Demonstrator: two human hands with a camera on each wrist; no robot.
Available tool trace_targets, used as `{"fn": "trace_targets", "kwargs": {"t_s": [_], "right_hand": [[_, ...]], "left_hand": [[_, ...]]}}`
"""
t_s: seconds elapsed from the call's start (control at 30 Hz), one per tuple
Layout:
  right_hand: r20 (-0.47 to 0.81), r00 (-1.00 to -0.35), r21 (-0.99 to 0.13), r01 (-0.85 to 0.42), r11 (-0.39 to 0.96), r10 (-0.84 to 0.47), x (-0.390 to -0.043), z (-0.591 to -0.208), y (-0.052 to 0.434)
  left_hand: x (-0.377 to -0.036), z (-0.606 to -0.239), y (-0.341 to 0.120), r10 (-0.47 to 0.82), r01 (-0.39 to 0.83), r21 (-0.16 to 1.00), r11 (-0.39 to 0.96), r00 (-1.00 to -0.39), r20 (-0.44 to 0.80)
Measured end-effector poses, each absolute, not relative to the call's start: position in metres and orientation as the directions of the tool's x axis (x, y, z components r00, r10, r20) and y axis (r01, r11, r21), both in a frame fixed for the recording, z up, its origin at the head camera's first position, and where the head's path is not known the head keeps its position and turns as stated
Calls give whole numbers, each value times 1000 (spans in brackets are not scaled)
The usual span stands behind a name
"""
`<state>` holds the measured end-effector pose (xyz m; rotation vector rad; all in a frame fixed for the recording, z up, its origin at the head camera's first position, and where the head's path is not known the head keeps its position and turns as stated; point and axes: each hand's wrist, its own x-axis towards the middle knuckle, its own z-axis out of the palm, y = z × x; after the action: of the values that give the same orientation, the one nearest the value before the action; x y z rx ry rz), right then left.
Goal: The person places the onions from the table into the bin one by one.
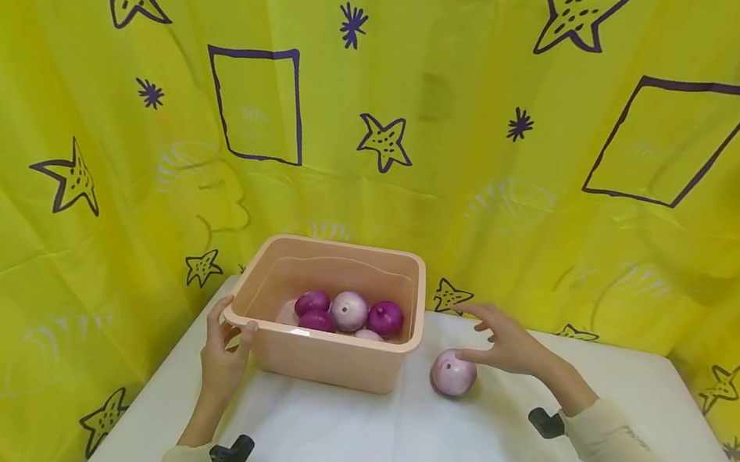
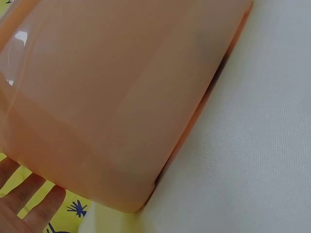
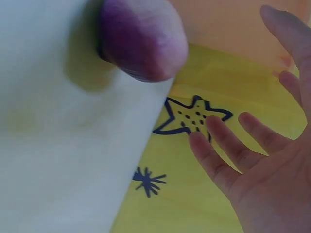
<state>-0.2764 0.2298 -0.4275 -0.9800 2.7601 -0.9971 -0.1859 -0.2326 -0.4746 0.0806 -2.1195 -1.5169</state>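
Note:
A peach-coloured plastic bin (image 1: 330, 361) stands on the white table, holding several onions, some deep purple and one paler onion (image 1: 349, 312) in the middle. My left hand (image 1: 224, 360) grips its near left corner, thumb at the front and fingers along the side; in the left wrist view those fingers (image 2: 46, 206) lie against the bin wall. To the right of the bin, a pale purple onion (image 1: 452, 374) rests alone on the table. Just above and right of it, my right hand (image 1: 512, 346) is spread with nothing in it. The right wrist view shows this onion (image 3: 146, 41) apart from the fingers.
Yellow curtain (image 1: 415, 214) printed with dark stars and squares hangs behind and along both sides. The white tabletop (image 1: 339, 448) reaches toward me, its back edge close to the curtain. A small black device (image 1: 546, 423) sits at each wrist.

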Motion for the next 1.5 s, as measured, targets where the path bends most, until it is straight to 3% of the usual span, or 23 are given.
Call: {"fn": "trace_targets", "kwargs": {"t_s": [0.43, 1.5], "right_hand": [[1, -787, -650, -470, 597, -617, -267, -465, 234], [56, -755, -639, -530, 557, -654, -263, -481, 231]], "left_hand": [[-195, -492, -241, -338, 266, 893, 363, -856, 392], [-194, -490, -241, -337, 253, 904, 345, -866, 371]]}}
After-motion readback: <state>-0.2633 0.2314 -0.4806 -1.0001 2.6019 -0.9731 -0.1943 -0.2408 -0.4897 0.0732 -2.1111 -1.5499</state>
